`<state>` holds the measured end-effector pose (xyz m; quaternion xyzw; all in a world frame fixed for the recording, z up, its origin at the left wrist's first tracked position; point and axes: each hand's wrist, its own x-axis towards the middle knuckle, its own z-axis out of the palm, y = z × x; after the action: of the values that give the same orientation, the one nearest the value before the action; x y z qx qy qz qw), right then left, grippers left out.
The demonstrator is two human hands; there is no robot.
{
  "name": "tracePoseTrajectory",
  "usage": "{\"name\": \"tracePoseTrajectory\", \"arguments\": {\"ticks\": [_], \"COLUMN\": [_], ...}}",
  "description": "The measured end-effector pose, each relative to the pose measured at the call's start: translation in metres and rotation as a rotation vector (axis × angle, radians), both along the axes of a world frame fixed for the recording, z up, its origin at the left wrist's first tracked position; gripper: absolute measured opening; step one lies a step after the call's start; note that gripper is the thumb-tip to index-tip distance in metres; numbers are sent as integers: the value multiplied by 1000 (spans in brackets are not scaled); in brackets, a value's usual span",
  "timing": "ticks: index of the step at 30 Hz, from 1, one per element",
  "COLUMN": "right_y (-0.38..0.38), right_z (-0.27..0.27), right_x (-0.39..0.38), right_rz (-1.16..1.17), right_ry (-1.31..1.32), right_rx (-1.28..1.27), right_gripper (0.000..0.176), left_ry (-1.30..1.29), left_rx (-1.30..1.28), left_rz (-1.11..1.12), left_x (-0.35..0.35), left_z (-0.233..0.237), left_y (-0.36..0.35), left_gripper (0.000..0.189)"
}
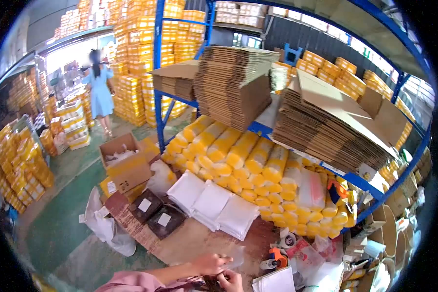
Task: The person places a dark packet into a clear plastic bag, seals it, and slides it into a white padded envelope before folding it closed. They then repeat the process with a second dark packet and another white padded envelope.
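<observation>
My left hand (212,264) is at the bottom centre, its fingers closed at the edge of a small clear plastic piece (237,256). Just below and to the right, my right hand (230,281) has its fingers bent together around something dark that is too small to name. Both hands are close together over the brown board-covered surface (190,242). Beyond them lie white packets (211,203) in overlapping stacks and two dark packs (165,220) with white labels. To the right are a white stack (273,281) and an orange tape dispenser (279,257).
Blue shelving (158,73) holds flattened cardboard stacks (233,82) above yellow-and-clear rolls (241,148). An open carton (124,163) and a white bag (107,226) stand at left. A person (100,90) is farther back, beside stacked yellow-white boxes (131,100).
</observation>
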<state>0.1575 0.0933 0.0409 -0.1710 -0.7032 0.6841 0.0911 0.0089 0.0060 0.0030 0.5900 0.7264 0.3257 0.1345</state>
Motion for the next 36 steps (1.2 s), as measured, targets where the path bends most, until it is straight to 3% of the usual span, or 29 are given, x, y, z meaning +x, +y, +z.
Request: {"name": "tracePoseTrajectory", "arguments": {"ticks": [4,9,10,11,13,14,15,16,17,18,19,20,21,23,24,25,26,29,32,36], "right_y": [4,1,3,6,11,8,5,8,12,20,21,13,14,12,10,19,12,10,11,8], "right_z": [-25,-4,22,5,-42,-42,-7,-15,-27,-26,-44,-39,-33,-23,-9,-70,-55,-57,-33,-31], "right_x": [3,-1,1,4,10,14,13,17,19,-4,2,-3,0,-5,-6,4,2,4,2,4], "right_rz": [12,11,-1,37,114,90,137,174,208,241,178,67,95,83,71,136,23,1,49,38], "right_ry": [26,-22,-303,-198,14,42,19,-10,-40,262,108,60,-101,-16,-54,81,-89,-41,-129,-106], "right_rx": [-80,-116,-40,53,231,230,387,469,549,682,446,195,-4,236,214,375,51,-9,93,91], "right_gripper": [11,17,17,16,16,15,15,19,23,10,13,36,33,35,32,28,26,25,25,27], "left_ry": [97,23,46,68,88,138,188,227,105,-21,-201,-170,-183,-242,-289,-368,-426,-371,-128,221], "left_rx": [213,180,111,41,143,67,-16,-183,-35,109,140,57,107,13,-33,-16,19,-164,-45,-6], "left_rz": [-134,-208,-178,-150,-64,24,106,185,240,289,319,352,312,291,301,304,287,339,246,279], "left_x": [1,-9,-17,-23,-43,-51,-59,-64,-71,-76,-81,-82,-84,-76,-70,-66,-62,-49,-37,-27], "left_z": [-9,-20,-19,-24,-58,-14,31,72,71,66,65,64,58,57,66,58,59,76,65,55], "left_y": [-5,-20,-24,-27,-29,-36,-42,-45,-43,-43,-44,-43,-43,-41,-39,-37,-38,-35,-30,-21], "left_gripper": [35,35,36,36,40,41,41,42,35,29,17,20,23,26,25,22,20,15,11,12]}}
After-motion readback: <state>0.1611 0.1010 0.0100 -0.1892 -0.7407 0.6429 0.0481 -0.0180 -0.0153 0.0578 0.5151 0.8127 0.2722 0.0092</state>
